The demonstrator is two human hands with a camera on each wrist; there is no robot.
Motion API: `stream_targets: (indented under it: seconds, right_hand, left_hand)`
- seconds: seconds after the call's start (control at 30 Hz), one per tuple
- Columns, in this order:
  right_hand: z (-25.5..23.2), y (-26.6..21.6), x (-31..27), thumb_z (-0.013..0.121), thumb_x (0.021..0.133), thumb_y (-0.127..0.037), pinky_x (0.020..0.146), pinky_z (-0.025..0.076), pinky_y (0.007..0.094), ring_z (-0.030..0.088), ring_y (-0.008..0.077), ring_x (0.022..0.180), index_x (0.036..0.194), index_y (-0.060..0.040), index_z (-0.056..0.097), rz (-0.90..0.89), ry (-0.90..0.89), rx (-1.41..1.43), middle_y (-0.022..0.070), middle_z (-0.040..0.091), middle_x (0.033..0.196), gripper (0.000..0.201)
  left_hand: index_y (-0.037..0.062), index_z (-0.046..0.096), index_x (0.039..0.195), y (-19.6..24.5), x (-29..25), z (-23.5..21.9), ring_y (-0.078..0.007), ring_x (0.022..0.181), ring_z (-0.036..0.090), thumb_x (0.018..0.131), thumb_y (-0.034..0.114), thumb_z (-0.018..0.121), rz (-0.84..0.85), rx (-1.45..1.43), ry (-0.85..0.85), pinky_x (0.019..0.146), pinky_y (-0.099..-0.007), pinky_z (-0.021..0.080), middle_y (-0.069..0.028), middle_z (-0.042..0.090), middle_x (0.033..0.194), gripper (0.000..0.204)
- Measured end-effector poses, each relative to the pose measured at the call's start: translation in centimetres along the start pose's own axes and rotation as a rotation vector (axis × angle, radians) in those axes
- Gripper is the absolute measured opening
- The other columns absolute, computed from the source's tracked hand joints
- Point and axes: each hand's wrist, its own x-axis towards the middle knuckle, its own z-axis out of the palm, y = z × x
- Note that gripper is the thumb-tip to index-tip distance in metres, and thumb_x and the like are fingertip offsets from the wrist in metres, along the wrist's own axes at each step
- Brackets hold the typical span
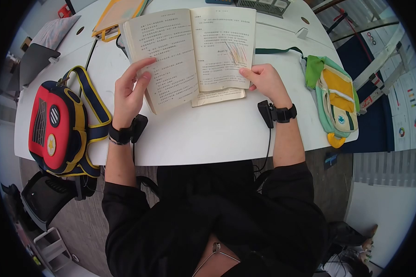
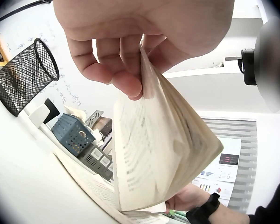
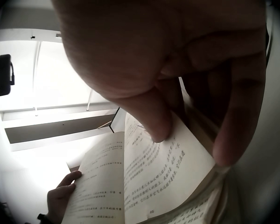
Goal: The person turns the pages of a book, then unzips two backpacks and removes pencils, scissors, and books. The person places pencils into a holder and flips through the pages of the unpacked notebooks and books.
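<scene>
An open book (image 1: pixel 192 53) lies on the white table (image 1: pixel 208 134), a little far from the near edge, in front of the seated person. The left hand (image 1: pixel 129 92) grips the left block of pages: the thumb lies on the printed page and the curled fingers go under the edge, so the pages stand lifted off the table, as the left wrist view shows. The right hand (image 1: pixel 266 81) holds the near right corner, the thumb (image 3: pixel 149 119) pressing on the page and the other fingers curled around the edge. This keeps the right page flat, probably so the book does not close by itself. Under that page, more sheets stick out at the near side.

To the left on the table lies a red bag (image 1: pixel 60 124) with dark blue straps, and to the right a green and yellow bag (image 1: pixel 335 99). At the far side lies a yellow folder (image 1: pixel 118 14). The left wrist view also shows a black mesh cup (image 2: pixel 25 74) on the table. Both wrists carry a black band with a small camera.
</scene>
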Motion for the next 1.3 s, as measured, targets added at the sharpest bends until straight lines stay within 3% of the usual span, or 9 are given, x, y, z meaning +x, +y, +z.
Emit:
stream_targets:
  seconds: [0.6,0.67,1.17,1.3]
  right_hand:
    - [-0.05,-0.44,-0.06,0.071,0.084,-0.036,0.052,0.049,0.0262,0.055,0.0114,0.051,0.077,0.0041,0.071,0.065,0.004,-0.024,0.005,0.06,0.058,0.041]
    - [-0.07,-0.63,-0.19,0.071,0.084,-0.036,0.052,0.049,0.0262,0.055,0.0114,0.051,0.077,0.004,0.071,0.063,0.005,-0.021,0.0051,0.06,0.058,0.041]
    - [-0.08,-0.7,-0.27,0.072,0.083,-0.036,0.051,0.047,0.0256,0.054,0.0109,0.051,0.077,0.0032,0.072,0.051,0.008,-0.014,0.0048,0.061,0.059,0.04]
    - [-0.08,-0.77,-0.31,0.072,0.083,-0.036,0.051,0.047,0.0252,0.054,0.0103,0.051,0.077,0.003,0.072,0.052,0.01,-0.003,0.0044,0.062,0.059,0.039]
  left_hand:
    - [0.002,0.063,0.115,-0.19,0.0,-0.17,-0.0119,0.092,0.056,0.091,0.005,0.053,0.018,0.017,0.002,0.084,-0.0252,0.044,-0.0066,0.066,0.107,0.026]
    - [-0.0015,0.059,0.121,-0.26,-0.08,-0.56,-0.0124,0.103,0.054,0.093,0.004,0.052,-0.03,0.034,-0.062,0.093,-0.0254,0.04,-0.0076,0.062,0.113,0.029]
    - [-0.0016,0.059,0.121,-0.33,-0.06,-0.44,-0.0125,0.104,0.054,0.093,0.003,0.051,-0.013,0.005,-0.061,0.093,-0.0252,0.041,-0.0083,0.061,0.114,0.029]
    - [0.0014,0.062,0.115,-0.12,-0.01,-0.06,-0.0133,0.095,0.058,0.091,0.005,0.053,0.009,0.013,-0.01,0.087,-0.027,0.045,-0.0073,0.066,0.108,0.026]
